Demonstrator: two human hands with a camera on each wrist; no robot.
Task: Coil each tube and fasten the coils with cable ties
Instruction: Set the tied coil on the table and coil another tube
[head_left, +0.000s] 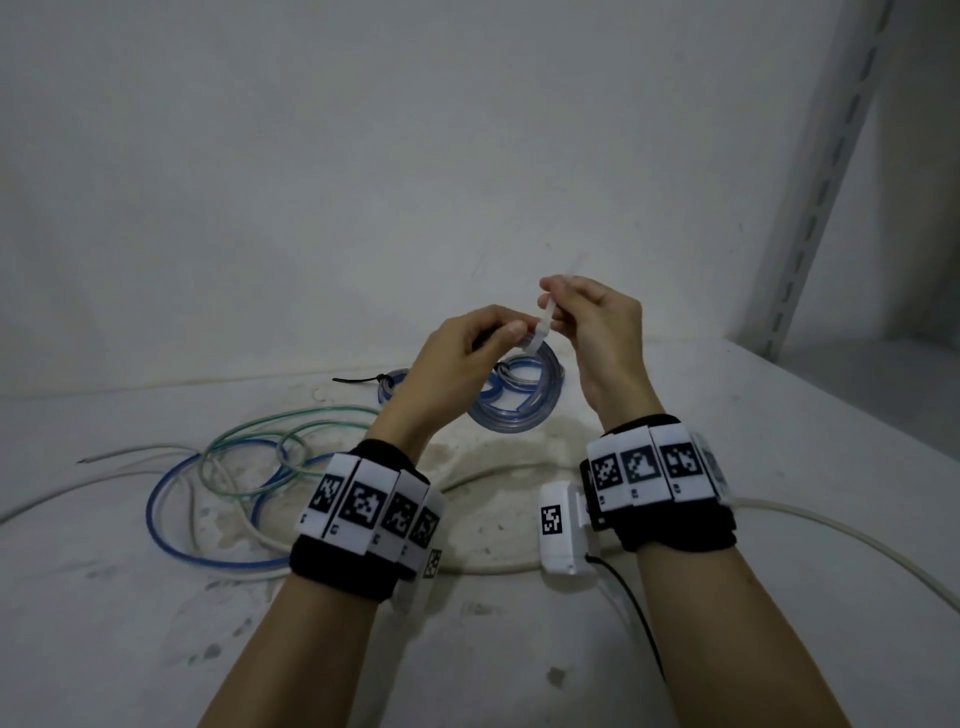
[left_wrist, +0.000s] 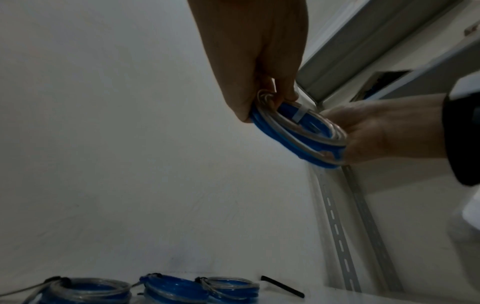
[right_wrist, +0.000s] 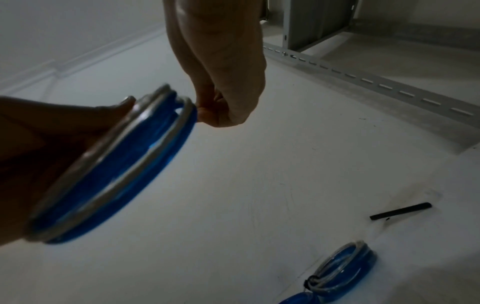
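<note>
Blue and clear tubing wound into a small coil (head_left: 514, 389) hangs in the air above a white shelf (head_left: 675, 649), held up between both hands. From the head camera, the left hand (head_left: 462, 358) grips the coil's top edge with curled fingers, and the right hand (head_left: 592, 322) pinches the tail of a pale cable tie (head_left: 550, 312) that loops round the coil and sticks upward. On the shelf to the left lie loose tubes (head_left: 239, 467) in blue, green and white, uncoiled and overlapping. Behind the left hand, a finished coil (head_left: 389, 387) with a black tie rests on the shelf. Both wrists wear black bands with square printed markers.

Left wrist camera: the left hand (left_wrist: 254, 61) clamps the held coil (left_wrist: 298, 133) between thumb and fingers. The pale tie (left_wrist: 301, 115) crosses the coil's strands. The right hand (left_wrist: 384, 131) sits just behind the coil, touching it. Three tied coils (left_wrist: 155, 290) stand side by side at the bottom edge, with a black strip (left_wrist: 281, 287) lying near them.

Right wrist camera: the right hand (right_wrist: 223, 82) is closed in a fist right at the coil's (right_wrist: 124, 164) upper edge; what it pinches is hidden. The left hand (right_wrist: 52, 133) appears dark behind the coil. Another tied coil (right_wrist: 342, 269) and the black strip (right_wrist: 400, 210) lie on the shelf.
</note>
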